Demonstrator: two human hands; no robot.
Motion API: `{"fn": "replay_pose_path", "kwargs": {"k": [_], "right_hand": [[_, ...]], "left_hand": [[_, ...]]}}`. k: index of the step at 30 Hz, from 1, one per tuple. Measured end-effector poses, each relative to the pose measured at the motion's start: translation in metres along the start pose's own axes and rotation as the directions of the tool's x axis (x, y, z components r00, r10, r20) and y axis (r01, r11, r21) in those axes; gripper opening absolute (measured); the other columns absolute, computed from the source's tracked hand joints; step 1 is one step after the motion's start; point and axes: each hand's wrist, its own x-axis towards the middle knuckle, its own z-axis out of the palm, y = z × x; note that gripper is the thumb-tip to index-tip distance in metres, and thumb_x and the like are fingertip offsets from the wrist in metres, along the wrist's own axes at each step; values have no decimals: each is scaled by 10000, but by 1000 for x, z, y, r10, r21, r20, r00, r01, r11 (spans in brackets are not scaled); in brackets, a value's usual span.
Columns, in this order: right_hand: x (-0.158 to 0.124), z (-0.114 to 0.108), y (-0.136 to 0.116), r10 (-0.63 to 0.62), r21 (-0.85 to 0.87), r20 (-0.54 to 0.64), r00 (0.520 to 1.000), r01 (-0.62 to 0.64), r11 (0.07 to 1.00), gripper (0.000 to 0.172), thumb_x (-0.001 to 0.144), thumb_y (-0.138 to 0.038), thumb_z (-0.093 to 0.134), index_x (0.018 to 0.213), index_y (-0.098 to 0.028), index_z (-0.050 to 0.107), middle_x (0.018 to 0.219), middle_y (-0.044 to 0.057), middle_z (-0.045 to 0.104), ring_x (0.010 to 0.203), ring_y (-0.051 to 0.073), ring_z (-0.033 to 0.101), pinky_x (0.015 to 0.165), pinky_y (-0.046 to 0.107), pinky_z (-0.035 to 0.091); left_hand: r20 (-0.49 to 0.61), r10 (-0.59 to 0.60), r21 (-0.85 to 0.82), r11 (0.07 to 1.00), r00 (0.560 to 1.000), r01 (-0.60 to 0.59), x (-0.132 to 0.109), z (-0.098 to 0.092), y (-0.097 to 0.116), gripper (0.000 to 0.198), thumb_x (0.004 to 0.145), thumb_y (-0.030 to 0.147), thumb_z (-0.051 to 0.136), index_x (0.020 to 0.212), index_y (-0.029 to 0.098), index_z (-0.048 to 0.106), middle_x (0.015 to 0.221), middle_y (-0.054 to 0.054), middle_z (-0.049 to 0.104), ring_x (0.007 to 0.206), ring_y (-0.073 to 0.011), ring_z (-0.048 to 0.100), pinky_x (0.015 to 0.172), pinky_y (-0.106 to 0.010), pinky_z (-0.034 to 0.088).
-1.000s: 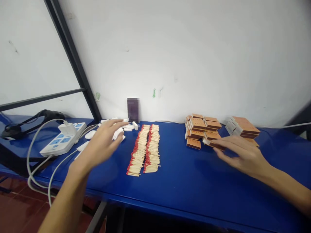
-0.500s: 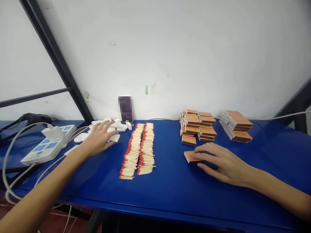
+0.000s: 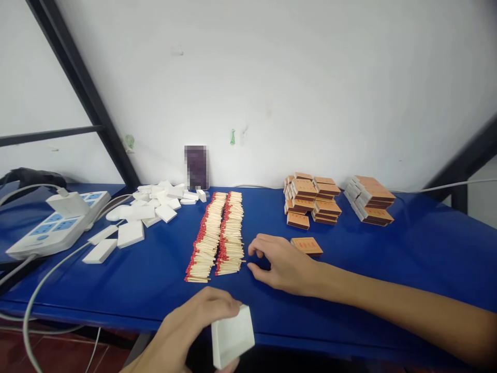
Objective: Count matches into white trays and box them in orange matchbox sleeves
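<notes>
My left hand (image 3: pixel 190 326) is low at the table's front edge, closed on a white matchbox tray (image 3: pixel 232 336) held tilted. My right hand (image 3: pixel 281 264) rests on the blue table (image 3: pixel 349 280) beside the near end of two rows of red-tipped matches (image 3: pixel 219 235); its fingers are curled toward the matches and I see nothing in them. One orange matchbox sleeve (image 3: pixel 306 245) lies flat just behind that hand, apart from it.
A heap of white trays (image 3: pixel 153 207) lies at the back left. Stacked orange sleeves (image 3: pixel 312 199) and a second stack (image 3: pixel 368 206) stand at the back right. A power strip (image 3: pixel 58 228) with cables sits at the left. A blurred dark object (image 3: pixel 196 167) leans on the wall.
My left hand has come back from the heap of white trays to the front edge with one tray. My right hand left the orange sleeve on the table and moved left to the matches.
</notes>
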Motion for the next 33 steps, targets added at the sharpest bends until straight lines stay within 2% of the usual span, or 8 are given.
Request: {"fn": "replay_pose_path", "kwargs": {"k": [3, 5, 10, 14, 17, 21, 27, 33], "right_hand": [[3, 8, 0, 23, 27, -15, 1000, -23, 999, 31, 791, -177, 628, 809, -190, 606, 767, 2, 601, 651, 132, 535, 591, 258, 395], [2, 11, -2, 32, 41, -20, 999, -31, 999, 38, 782, -155, 623, 776, -192, 616, 736, -7, 596, 638, 127, 531, 587, 254, 381], [0, 13, -7, -12, 81, -67, 998, 18, 997, 105, 811, -134, 577, 730, -193, 609, 683, -14, 588, 612, 117, 520, 589, 247, 383], [-5, 12, -14, -98, 74, -127, 987, 108, 991, 103, 839, -156, 560, 763, -191, 621, 677, -11, 592, 583, 110, 508, 554, 237, 366], [-7, 13, -19, -139, 44, -103, 985, 144, 989, 116, 848, -158, 555, 769, -188, 634, 685, -4, 605, 593, 114, 522, 568, 239, 368], [-7, 16, -20, -126, 41, -68, 990, 129, 991, 102, 856, -174, 574, 788, -177, 651, 682, -3, 609, 567, 107, 507, 546, 239, 327], [-5, 16, -20, -165, 27, -39, 986, 166, 986, 102, 878, -153, 573, 822, -178, 655, 661, -15, 658, 559, 101, 503, 706, 294, 313], [2, 23, -23, -219, 31, 12, 976, 219, 975, 199, 918, -144, 513, 778, -170, 652, 617, -16, 668, 514, 101, 489, 715, 289, 341]], "left_hand": [[-26, -3, 121, 993, 1000, 6, 3, 5, -11, 424, 817, 105, 564, 1211, 259, 533, 1087, -56, 698, 955, -185, 701, 786, -255, 604], [-22, 13, 192, 981, 1000, -8, 1, 6, -13, 371, 835, 113, 567, 1182, 242, 557, 1083, -56, 699, 947, -188, 693, 817, -282, 592], [79, -2, 314, 949, 997, -23, -7, 2, -15, 325, 889, 140, 555, 1206, 213, 570, 1106, -79, 691, 932, -227, 660, 815, -361, 555], [156, -8, 325, 945, 988, -44, -10, -1, -19, 319, 910, 163, 555, 1227, 198, 564, 1076, -71, 695, 865, -220, 627, 773, -359, 535], [149, 5, 322, 945, 989, -54, -12, -1, -21, 368, 903, 181, 571, 1270, 176, 538, 1056, -75, 696, 864, -227, 606, 775, -367, 529], [147, 10, 290, 956, 989, -52, -14, 0, -22, 365, 880, 205, 609, 1240, 173, 557, 1040, -63, 694, 881, -229, 596, 797, -368, 527], [138, 47, 333, 938, 989, -91, -18, 3, -23, 345, 879, 269, 614, 1215, 198, 584, 983, -70, 643, 834, -230, 604, 763, -389, 528], [157, 6, 343, 938, 988, -60, -19, 2, -23, 370, 874, 280, 615, 1231, 202, 560, 925, -61, 598, 787, -220, 596, 700, -370, 532]]}}
